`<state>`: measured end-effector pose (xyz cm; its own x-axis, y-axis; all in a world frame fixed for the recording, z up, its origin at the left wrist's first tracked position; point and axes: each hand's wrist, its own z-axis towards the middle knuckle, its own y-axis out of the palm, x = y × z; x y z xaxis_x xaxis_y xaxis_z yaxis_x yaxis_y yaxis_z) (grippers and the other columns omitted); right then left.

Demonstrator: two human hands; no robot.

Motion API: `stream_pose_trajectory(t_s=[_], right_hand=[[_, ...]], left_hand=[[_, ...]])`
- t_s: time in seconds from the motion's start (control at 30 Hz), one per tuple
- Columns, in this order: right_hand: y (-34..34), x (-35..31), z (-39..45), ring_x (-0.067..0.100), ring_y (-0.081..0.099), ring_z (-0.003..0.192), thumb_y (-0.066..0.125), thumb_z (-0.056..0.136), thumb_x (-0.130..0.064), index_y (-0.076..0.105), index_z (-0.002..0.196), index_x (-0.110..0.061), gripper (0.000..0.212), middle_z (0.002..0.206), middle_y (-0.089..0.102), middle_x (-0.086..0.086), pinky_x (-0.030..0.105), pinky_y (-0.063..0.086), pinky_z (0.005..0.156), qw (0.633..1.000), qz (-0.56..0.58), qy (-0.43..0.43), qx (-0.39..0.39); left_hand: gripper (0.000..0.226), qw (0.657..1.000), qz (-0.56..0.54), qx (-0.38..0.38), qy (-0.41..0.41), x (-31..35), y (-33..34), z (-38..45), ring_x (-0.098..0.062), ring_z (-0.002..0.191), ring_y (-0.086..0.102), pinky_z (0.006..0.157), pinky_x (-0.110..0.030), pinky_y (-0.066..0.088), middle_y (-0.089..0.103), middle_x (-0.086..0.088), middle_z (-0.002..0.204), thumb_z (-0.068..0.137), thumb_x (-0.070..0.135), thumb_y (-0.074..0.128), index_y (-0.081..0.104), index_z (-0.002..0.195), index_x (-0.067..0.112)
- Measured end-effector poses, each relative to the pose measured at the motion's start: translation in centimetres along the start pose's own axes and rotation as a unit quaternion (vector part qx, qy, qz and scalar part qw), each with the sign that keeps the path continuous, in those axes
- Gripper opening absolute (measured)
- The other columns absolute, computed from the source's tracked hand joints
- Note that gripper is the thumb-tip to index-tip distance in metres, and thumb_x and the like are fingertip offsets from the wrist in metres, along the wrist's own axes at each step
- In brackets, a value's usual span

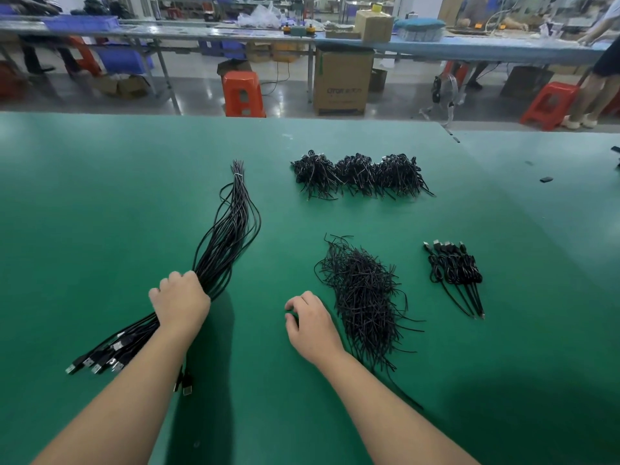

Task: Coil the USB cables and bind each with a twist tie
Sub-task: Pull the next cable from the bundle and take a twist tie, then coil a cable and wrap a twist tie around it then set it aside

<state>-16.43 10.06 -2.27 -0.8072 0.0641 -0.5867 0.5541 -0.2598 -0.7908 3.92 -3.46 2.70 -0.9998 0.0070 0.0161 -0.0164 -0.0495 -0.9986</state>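
Nearest the body, the left hand grips the bundle of USB cables near its plug end, so the long axis runs from the near-left plugs away to the tied far tips. Just right, the right hand rests loosely curled, holding nothing, beside the twist ties. Beyond lie the coiled cables.

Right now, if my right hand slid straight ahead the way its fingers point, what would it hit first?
Your right hand points up and slightly left over bare green mat, between the long cable bundle and the twist tie pile. The way looks free; it probably passes left of the far coiled heaps.
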Motion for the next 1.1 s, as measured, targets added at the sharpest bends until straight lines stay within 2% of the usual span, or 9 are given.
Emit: stream_pose_trajectory(t_s=[0.17, 0.37, 0.6, 0.67, 0.73, 0.83, 0.9, 1.0, 1.1], right_hand=[[-0.1, 0.0, -0.1, 0.011, 0.048, 0.103, 0.05, 0.099, -0.023, 0.061, 0.112, -0.016, 0.018, 0.107, 0.053, -0.006, 0.027, 0.043, 0.094, 1.0, 0.004, 0.002, 0.001], [-0.2, -0.1, -0.1, 0.01, 0.048, 0.104, 0.051, 0.099, -0.024, 0.061, 0.113, -0.016, 0.019, 0.108, 0.053, -0.007, 0.027, 0.044, 0.094, 1.0, 0.007, 0.008, -0.001], [-0.1, 0.0, -0.1, 0.01, 0.048, 0.102, 0.051, 0.099, -0.024, 0.061, 0.111, -0.017, 0.017, 0.107, 0.054, -0.006, 0.026, 0.043, 0.092, 1.0, 0.016, 0.013, -0.003], [-0.2, 0.0, -0.1, 0.01, 0.049, 0.101, 0.052, 0.099, -0.022, 0.061, 0.111, -0.018, 0.016, 0.106, 0.054, -0.007, 0.026, 0.044, 0.091, 1.0, 0.024, 0.017, -0.003], [-0.3, 0.2, 0.0, 0.009, 0.049, 0.095, 0.053, 0.098, -0.022, 0.06, 0.112, -0.02, 0.016, 0.101, 0.053, -0.008, 0.026, 0.044, 0.087, 0.999, 0.035, 0.024, -0.002], [-0.4, 0.3, 0.1, 0.005, 0.044, 0.086, 0.058, 0.097, -0.028, 0.055, 0.123, -0.026, 0.026, 0.094, 0.047, -0.015, 0.024, 0.039, 0.081, 0.998, 0.052, 0.038, -0.009], [-0.5, 0.2, 0.2, 0.002, 0.042, 0.082, 0.066, 0.093, -0.035, 0.046, 0.134, -0.034, 0.046, 0.094, 0.045, -0.019, 0.023, 0.038, 0.078, 0.996, 0.065, 0.059, -0.025], [-1.0, -0.4, 0.3, -0.001, 0.044, 0.075, 0.071, 0.086, -0.047, 0.028, 0.146, -0.047, 0.073, 0.099, 0.048, -0.019, 0.025, 0.044, 0.074, 0.99, 0.112, 0.085, -0.032], [-1.7, -1.2, 0.2, 0.008, 0.054, 0.07, 0.066, 0.092, -0.04, 0.032, 0.144, -0.053, 0.063, 0.098, 0.058, -0.012, 0.03, 0.05, 0.073, 0.959, 0.266, 0.095, 0.002]], left_hand=[[0.013, 0.999, -0.047, -0.021, 0.0, -0.4, -0.8, 1.0, -0.026, 0.073, 0.058, 0.069, -0.033, 0.04, 0.062, -0.004, 0.079, 0.089, 0.012, 0.056, 0.069, 0.089, 0.012], [0.012, 0.995, -0.098, -0.018, 0.01, 0.6, -1.9, 0.6, -0.023, 0.07, 0.055, 0.07, -0.035, 0.042, 0.058, -0.001, 0.076, 0.09, 0.01, 0.045, 0.053, 0.099, 0.015], [0.029, 0.979, -0.159, -0.088, 0.088, 3.2, -4.0, 0.1, -0.025, 0.072, 0.063, 0.056, -0.033, 0.051, 0.068, -0.004, 0.096, 0.096, 0.016, 0.048, 0.058, 0.122, 0.026], [0.029, 0.946, -0.265, -0.159, 0.095, 4.1, -4.4, -0.1, -0.025, 0.063, 0.066, 0.056, -0.035, 0.057, 0.069, -0.01, 0.09, 0.096, 0.007, 0.048, 0.064, 0.116, 0.021], [0.023, 0.875, -0.416, -0.241, 0.054, 4.9, -4.7, -0.3, -0.023, 0.055, 0.066, 0.055, -0.033, 0.058, 0.067, -0.018, 0.082, 0.097, -0.003, 0.047, 0.065, 0.11, 0.004], [0.022, 0.748, -0.597, -0.289, -0.014, 5.8, -5.3, -0.7, -0.027, 0.067, 0.071, 0.058, -0.03, 0.061, 0.059, -0.026, 0.094, 0.096, -0.017, 0.039, 0.058, 0.105, -0.012], [0.023, 0.702, -0.648, -0.293, -0.027, 6.1, -5.4, -0.8, -0.029, 0.075, 0.074, 0.06, -0.028, 0.06, 0.059, -0.025, 0.098, 0.092, -0.021, 0.041, 0.057, 0.105, -0.012], [0.023, 0.722, -0.637, -0.27, 0.008, 6.6, -4.8, -1.2, -0.027, 0.082, 0.073, 0.064, -0.03, 0.062, 0.063, -0.019, 0.098, 0.092, -0.017, 0.051, 0.059, 0.113, -0.011], [0.021, 0.786, -0.578, -0.212, 0.055, 6.9, -3.8, -1.8, -0.021, 0.08, 0.071, 0.062, -0.027, 0.061, 0.066, -0.014, 0.095, 0.095, -0.009, 0.054, 0.062, 0.114, -0.01]])
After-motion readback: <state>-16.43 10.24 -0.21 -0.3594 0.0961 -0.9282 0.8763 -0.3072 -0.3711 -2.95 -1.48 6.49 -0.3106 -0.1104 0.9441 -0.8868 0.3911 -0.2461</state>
